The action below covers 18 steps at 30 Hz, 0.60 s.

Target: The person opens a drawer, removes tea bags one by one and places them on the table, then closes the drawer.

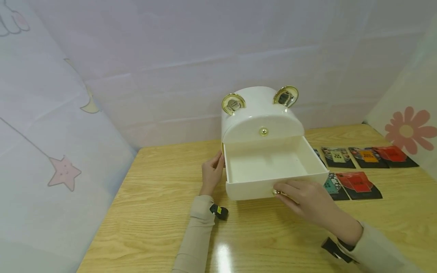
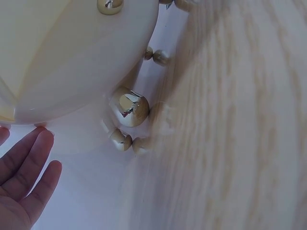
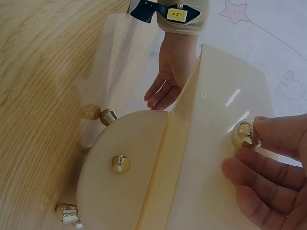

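Observation:
A white storage box [image 1: 259, 100] with two gold round ears stands on the table in the head view. Its drawer [image 1: 263, 157] is pulled out toward me, and nothing lies inside. My right hand [image 1: 307, 199] pinches the gold knob [image 3: 243, 134] on the drawer front between thumb and fingers. On the box's left side rests my left hand [image 1: 212, 172]; its extended fingers touch the white wall in the left wrist view. Below the drawer, the rounded lower front [image 3: 110, 191] carries another gold knob [image 3: 121, 164]. Small gold feet [image 2: 132, 108] hold the box off the table.
Several flat packets [image 1: 358, 185] in black, red, orange and green lie in two rows right of the box on the wooden table [image 1: 164, 185]. Behind it hangs a pale cloth [image 1: 170, 91]. At the right, another cloth bears a pink flower [image 1: 406, 131].

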### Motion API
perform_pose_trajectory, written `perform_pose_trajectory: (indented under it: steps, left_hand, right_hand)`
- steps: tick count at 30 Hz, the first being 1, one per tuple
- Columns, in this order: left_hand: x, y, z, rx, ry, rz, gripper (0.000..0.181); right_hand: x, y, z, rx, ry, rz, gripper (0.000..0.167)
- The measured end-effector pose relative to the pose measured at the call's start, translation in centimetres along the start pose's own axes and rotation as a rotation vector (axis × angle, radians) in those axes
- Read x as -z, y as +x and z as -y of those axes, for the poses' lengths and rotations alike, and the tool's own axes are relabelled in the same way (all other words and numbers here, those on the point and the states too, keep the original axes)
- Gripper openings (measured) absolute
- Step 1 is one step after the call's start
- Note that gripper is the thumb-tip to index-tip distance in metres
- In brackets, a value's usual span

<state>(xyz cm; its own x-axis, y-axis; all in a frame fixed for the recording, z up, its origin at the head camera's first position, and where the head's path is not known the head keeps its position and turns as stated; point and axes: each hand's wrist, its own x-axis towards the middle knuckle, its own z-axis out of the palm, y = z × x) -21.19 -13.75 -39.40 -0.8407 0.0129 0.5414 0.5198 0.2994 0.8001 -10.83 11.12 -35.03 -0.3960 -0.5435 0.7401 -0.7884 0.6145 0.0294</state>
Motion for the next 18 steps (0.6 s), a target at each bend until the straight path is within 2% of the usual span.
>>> perform_pose_trajectory:
  steps: [11, 18]
  left_hand:
    - [0.0, 0.0, 0.2, -0.003, -0.006, 0.004, 0.030]
    - [0.0, 0.0, 0.1, -0.007, -0.033, 0.009, 0.030]
  right_hand:
    - [-0.5, 0.4, -0.6, 0.009, -0.009, -0.018, 0.051]
    - [-0.8, 0.8, -1.1, -0.019, -0.029, -0.004, 0.053]
